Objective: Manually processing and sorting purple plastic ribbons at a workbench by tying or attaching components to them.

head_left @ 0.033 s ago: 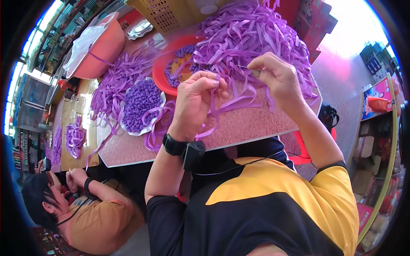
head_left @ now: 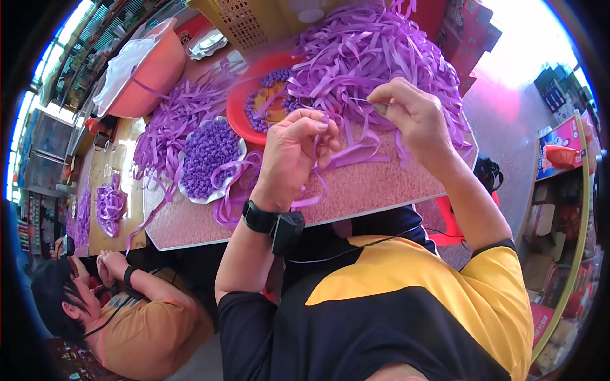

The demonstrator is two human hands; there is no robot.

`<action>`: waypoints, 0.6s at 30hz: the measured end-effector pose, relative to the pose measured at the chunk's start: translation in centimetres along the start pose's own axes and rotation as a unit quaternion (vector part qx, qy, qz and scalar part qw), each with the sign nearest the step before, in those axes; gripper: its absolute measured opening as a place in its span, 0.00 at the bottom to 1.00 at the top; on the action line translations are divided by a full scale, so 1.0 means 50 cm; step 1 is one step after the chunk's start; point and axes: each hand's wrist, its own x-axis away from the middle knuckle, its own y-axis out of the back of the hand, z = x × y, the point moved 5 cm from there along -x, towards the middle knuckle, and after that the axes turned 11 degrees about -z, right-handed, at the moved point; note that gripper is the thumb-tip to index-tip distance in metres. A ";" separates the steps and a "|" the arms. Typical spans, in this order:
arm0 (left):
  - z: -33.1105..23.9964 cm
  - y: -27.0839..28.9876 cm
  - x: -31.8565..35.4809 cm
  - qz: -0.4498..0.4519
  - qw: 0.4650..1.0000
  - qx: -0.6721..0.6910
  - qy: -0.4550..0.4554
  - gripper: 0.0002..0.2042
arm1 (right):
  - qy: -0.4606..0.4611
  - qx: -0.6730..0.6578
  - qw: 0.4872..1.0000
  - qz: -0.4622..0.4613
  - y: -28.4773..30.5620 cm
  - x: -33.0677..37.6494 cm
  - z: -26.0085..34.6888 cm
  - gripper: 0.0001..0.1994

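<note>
My left hand (head_left: 295, 152) is closed on a strip of purple ribbon (head_left: 343, 155) that loops down over the table edge. Up and to the right, my right hand (head_left: 406, 111) pinches a thin needle (head_left: 363, 100) whose tip points left toward the left hand. Both hands hover over a speckled pink table (head_left: 368, 190). Behind them lies a big heap of purple ribbon strips (head_left: 375, 51). A red plate (head_left: 238, 108) holds small purple rolled pieces, and a white scalloped plate (head_left: 210, 152) to its left is piled with more of them.
A pink basin (head_left: 152, 73) with white cloth and a yellow basket (head_left: 244, 22) stand at the table's far side. Another person (head_left: 127, 311) in an orange shirt sits at lower left. A wooden table (head_left: 111, 203) with more ribbon is on the left. Shelves line the right.
</note>
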 end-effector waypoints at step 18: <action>0.041 0.027 -0.014 0.011 0.990 0.081 0.111 0.03 | 0.236 0.078 0.959 0.139 -0.071 -0.041 0.016 0.13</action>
